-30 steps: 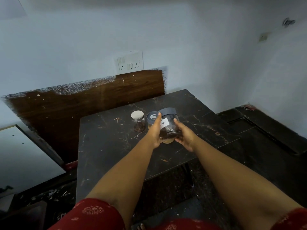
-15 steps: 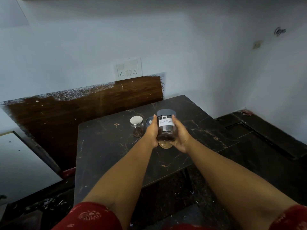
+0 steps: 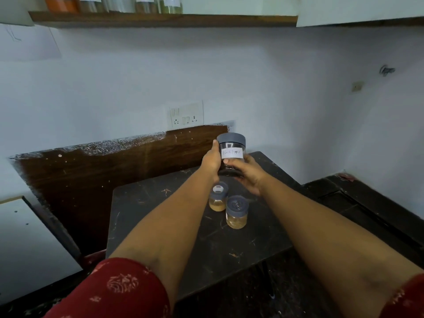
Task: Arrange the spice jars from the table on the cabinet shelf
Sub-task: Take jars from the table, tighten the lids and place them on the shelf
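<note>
White board [image 3: 27,244] leans at far left, beside a dark wooden panel [image 3: 91,175] against the wall. Above, cabinet shelf [image 3: 160,19] carries a row of jars [image 3: 114,3]. Left hand [image 3: 212,162] grips the black pepper jar [image 3: 231,154] by its left side; right hand [image 3: 249,174] curls round its lower right. The jar is upright, above the dark table [image 3: 160,214]. Two grey-lidded jars, one [image 3: 218,199] behind, one [image 3: 237,212] in front, stand on the table below.
</note>
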### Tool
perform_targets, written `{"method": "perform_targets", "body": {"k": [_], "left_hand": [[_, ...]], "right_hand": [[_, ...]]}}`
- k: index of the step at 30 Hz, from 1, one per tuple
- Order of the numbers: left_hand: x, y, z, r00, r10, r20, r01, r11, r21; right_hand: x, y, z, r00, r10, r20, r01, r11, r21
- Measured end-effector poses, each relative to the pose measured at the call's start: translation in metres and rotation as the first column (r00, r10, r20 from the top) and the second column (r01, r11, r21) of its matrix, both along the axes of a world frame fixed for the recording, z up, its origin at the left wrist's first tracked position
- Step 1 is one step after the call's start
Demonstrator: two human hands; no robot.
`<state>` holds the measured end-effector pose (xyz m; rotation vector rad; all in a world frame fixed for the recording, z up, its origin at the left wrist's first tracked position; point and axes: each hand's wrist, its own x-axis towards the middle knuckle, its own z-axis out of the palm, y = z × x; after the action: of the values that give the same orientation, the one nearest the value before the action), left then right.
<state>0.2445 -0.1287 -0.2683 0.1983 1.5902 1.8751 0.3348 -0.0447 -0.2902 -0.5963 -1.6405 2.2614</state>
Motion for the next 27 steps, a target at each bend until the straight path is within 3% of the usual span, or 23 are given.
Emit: {"method": "perform_targets", "body": {"k": [16, 23, 27], "left_hand": [[-0.113, 0.033, 0.120, 0.968, 0.112, -0.225, -0.060, 0.972, 0.228], [-0.153, 0.050, 0.190, 0.938, 0.145, -0.313, -0.023, 0.932, 0.362], [-0.171, 0.056, 0.235, 0.892, 0.251, -0.377, -0.076, 0.904, 0.421]], "right_hand": [[-0.130, 0.024, 0.129, 0.988, -0.072, -0.136, 0.117, 0.928, 0.353], [-0.169, 0.044, 0.206, 0.948, -0.184, -0.261, 0.311, 0.714, 0.627], [-0.186, 0.051, 0.252, 0.919, -0.189, -0.346, 0.388, 0.595, 0.704]]}}
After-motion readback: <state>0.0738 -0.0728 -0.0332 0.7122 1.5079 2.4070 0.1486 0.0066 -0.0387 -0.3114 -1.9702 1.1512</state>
